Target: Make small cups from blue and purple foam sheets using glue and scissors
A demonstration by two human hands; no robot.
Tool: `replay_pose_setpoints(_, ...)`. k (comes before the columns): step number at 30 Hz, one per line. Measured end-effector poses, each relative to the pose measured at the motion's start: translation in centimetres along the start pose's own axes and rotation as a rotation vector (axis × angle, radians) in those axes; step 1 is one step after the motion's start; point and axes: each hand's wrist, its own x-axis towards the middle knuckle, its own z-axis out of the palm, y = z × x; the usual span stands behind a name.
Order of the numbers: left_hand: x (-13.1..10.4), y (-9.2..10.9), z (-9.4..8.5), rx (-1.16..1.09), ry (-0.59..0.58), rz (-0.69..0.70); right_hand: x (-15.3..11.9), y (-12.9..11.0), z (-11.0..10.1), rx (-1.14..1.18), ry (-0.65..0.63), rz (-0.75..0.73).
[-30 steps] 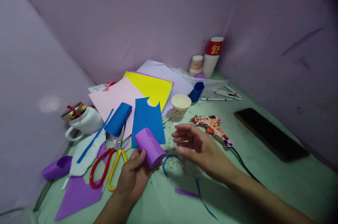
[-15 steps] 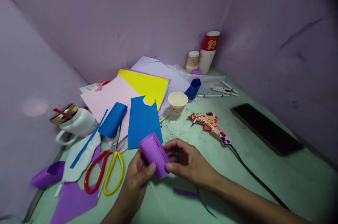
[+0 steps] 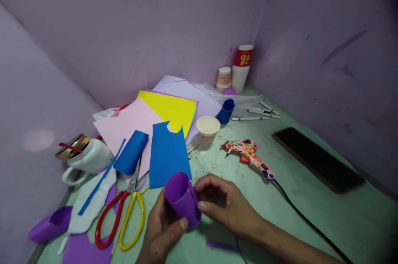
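Observation:
A purple foam-sheet tube (image 3: 183, 197) is held between both hands near the front of the table, its open top tilted toward me. My left hand (image 3: 166, 224) wraps its left side, the thumb lying across the lower front. On the right side, my right hand (image 3: 222, 201) pinches the tube by its overlapping seam. Just behind it lies a cut blue foam sheet (image 3: 169, 154). Red-and-yellow-handled scissors (image 3: 132, 187) rest left of my left hand, their blades partly under a curled blue piece (image 3: 132, 152). A purple strip (image 3: 222, 245) lies below my right hand.
A floral glue gun (image 3: 248, 156) with a black cord and a phone (image 3: 317, 158) lie on the right. A paper cup (image 3: 208, 128), a blue tube (image 3: 226, 111) and markers (image 3: 250, 118) stand or lie behind. A white mug (image 3: 93, 156) is at left, stacked cups (image 3: 241, 77) at the back.
The purple tube has tipped so that its open top now faces me and its inside shows. Both hands keep hold of it. The whole view has shifted slightly, with the table appearing lower.

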Motion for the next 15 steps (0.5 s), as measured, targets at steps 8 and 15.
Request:
replay_pose_setpoints(8, -0.1, 0.2, -1.0, -0.088, -0.066, -0.138, 0.3, -0.2, -1.5, 0.019, 0.099, -0.063)
replay_pose_setpoints(15, 0.2, 0.7, -0.9, -0.275, -0.207, -0.306, 0.4, -0.5, -0.7, 0.223, -0.252, 0.071)
